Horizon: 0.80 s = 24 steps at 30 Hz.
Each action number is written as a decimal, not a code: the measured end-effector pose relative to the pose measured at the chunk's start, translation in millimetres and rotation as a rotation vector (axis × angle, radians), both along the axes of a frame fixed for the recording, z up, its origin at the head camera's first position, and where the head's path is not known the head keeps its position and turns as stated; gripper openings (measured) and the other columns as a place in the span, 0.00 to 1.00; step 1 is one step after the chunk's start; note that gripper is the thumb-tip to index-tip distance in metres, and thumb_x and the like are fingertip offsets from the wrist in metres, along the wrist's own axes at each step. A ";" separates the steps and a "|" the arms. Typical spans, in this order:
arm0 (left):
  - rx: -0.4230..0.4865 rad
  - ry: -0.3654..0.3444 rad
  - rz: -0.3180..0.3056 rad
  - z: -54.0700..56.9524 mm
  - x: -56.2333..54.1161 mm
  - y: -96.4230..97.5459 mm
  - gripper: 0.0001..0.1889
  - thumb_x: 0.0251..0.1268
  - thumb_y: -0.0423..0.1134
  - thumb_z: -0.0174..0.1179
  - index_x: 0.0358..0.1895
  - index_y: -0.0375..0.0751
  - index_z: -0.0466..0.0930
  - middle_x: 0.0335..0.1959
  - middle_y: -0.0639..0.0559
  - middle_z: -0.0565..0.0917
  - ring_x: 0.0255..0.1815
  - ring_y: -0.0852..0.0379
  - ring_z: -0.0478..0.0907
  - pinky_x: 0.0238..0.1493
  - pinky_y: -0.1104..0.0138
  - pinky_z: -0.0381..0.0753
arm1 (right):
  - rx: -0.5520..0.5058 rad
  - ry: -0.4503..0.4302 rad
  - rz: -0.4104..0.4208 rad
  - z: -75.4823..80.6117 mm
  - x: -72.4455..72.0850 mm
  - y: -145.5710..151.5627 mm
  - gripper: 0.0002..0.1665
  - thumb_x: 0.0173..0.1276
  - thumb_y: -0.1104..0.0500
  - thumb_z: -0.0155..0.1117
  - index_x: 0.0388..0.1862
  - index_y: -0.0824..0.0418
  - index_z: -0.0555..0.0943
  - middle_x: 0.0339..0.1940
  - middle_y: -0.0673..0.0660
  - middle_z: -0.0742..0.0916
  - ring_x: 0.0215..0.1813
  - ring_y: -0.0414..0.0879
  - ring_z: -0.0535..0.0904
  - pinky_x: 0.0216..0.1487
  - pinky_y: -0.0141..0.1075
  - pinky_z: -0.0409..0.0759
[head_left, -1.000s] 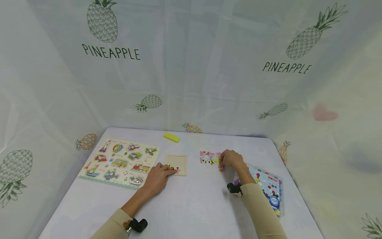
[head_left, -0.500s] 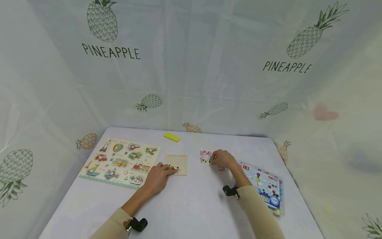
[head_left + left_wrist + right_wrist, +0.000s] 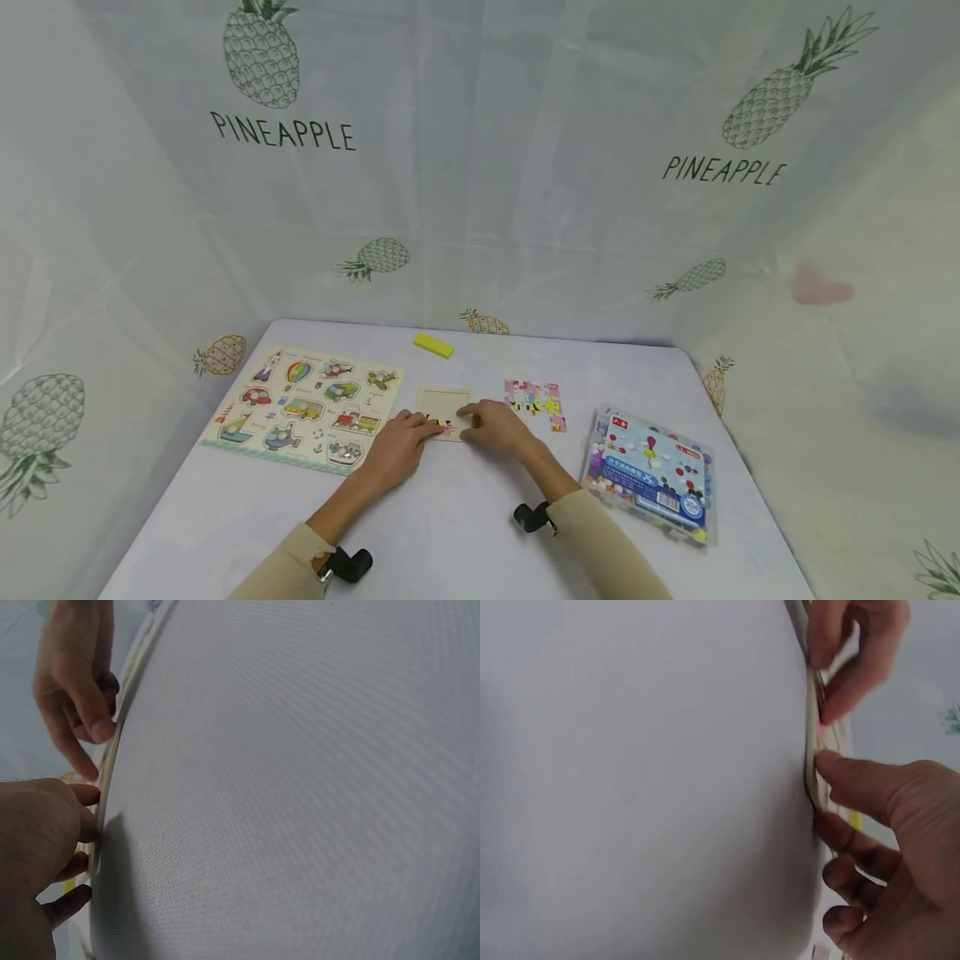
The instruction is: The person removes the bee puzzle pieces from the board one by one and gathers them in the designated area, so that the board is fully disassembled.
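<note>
A small square wooden puzzle tray (image 3: 444, 400) lies flat in the middle of the table, with a few colourful jigsaw pieces (image 3: 438, 423) in its lower part. My left hand (image 3: 401, 442) lies at the tray's left side, its index finger reaching over those pieces and touching a pink one. At the right side of the same tray is my right hand (image 3: 497, 427). In the right wrist view, the thumb of my right hand (image 3: 900, 840) is at the tray's edge (image 3: 812, 735), with the index fingertip apart from it near the corner. No piece shows between them.
More joined jigsaw pieces (image 3: 536, 402) lie right of the tray. A wooden vehicle picture board (image 3: 300, 408) is at the left, and a yellow block (image 3: 433, 346) near the back edge. A clear plastic box (image 3: 648, 475) with a blue label lies at the right.
My right hand has moved left from the loose jigsaw pieces to the right side of the tray, leaving those pieces in full view. My left hand has stayed on the tray.
</note>
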<state>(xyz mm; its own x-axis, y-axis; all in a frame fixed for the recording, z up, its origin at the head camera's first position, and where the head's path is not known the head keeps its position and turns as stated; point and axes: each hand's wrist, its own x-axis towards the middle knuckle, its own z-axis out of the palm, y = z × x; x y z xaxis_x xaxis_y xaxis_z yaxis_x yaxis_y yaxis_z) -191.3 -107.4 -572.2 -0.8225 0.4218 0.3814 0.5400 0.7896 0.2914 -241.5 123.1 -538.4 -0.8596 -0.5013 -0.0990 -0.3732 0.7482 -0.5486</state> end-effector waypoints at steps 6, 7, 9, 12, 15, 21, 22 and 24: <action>-0.009 -0.005 0.006 -1.3 -2.3 0.8 0.14 0.65 0.29 0.64 0.48 0.51 0.90 0.33 0.57 0.79 0.37 0.57 0.73 0.36 0.64 0.76 | -0.005 -0.010 0.011 -4.0 4.2 -16.6 0.22 0.66 0.53 0.72 0.58 0.54 0.86 0.22 0.46 0.78 0.25 0.37 0.68 0.26 0.31 0.66; -0.013 -0.005 0.010 -1.5 -2.4 0.6 0.14 0.66 0.29 0.64 0.48 0.51 0.90 0.33 0.57 0.79 0.36 0.57 0.72 0.36 0.64 0.75 | -0.012 -0.009 0.012 -4.3 4.7 -18.2 0.22 0.66 0.53 0.72 0.58 0.55 0.86 0.22 0.46 0.78 0.24 0.37 0.68 0.26 0.30 0.66; -0.020 -0.006 0.012 -1.5 -2.4 0.4 0.14 0.65 0.29 0.64 0.49 0.50 0.90 0.32 0.58 0.79 0.36 0.58 0.72 0.35 0.64 0.76 | -0.024 -0.001 0.008 -4.0 6.0 -20.6 0.21 0.66 0.54 0.72 0.56 0.57 0.86 0.23 0.45 0.79 0.25 0.36 0.69 0.27 0.30 0.67; -0.020 0.001 0.021 -2.4 -2.4 0.1 0.13 0.66 0.30 0.64 0.49 0.48 0.89 0.33 0.57 0.80 0.37 0.57 0.74 0.36 0.62 0.77 | -0.038 0.017 0.001 -3.5 7.5 -23.2 0.19 0.66 0.55 0.71 0.54 0.59 0.87 0.26 0.45 0.81 0.27 0.36 0.71 0.29 0.30 0.70; -0.009 0.003 0.033 -3.5 -2.4 0.0 0.12 0.67 0.31 0.63 0.51 0.46 0.87 0.36 0.56 0.83 0.38 0.56 0.76 0.37 0.61 0.78 | -0.042 0.032 -0.006 -2.9 8.9 -24.3 0.17 0.67 0.56 0.70 0.53 0.59 0.87 0.29 0.46 0.83 0.30 0.36 0.73 0.32 0.30 0.72; 0.006 0.013 0.040 -4.7 -3.7 -0.3 0.12 0.68 0.31 0.62 0.52 0.45 0.86 0.37 0.55 0.85 0.39 0.55 0.78 0.39 0.60 0.79 | -0.053 0.049 -0.022 -1.3 9.6 -24.9 0.15 0.68 0.57 0.68 0.52 0.59 0.88 0.30 0.46 0.84 0.30 0.37 0.74 0.33 0.31 0.74; 0.005 0.015 0.042 -4.9 -4.1 -0.2 0.12 0.68 0.31 0.62 0.52 0.45 0.86 0.38 0.55 0.85 0.39 0.55 0.78 0.39 0.60 0.79 | -0.054 0.051 -0.025 -1.0 9.5 -25.1 0.15 0.68 0.57 0.68 0.51 0.59 0.88 0.30 0.46 0.84 0.30 0.37 0.74 0.32 0.31 0.74; 0.004 0.014 0.043 -5.0 -4.6 -0.2 0.12 0.68 0.31 0.62 0.52 0.45 0.86 0.38 0.54 0.85 0.40 0.54 0.78 0.39 0.60 0.79 | -0.055 0.055 -0.030 -0.6 9.0 -25.4 0.14 0.68 0.57 0.68 0.51 0.59 0.88 0.30 0.46 0.83 0.30 0.37 0.74 0.32 0.31 0.73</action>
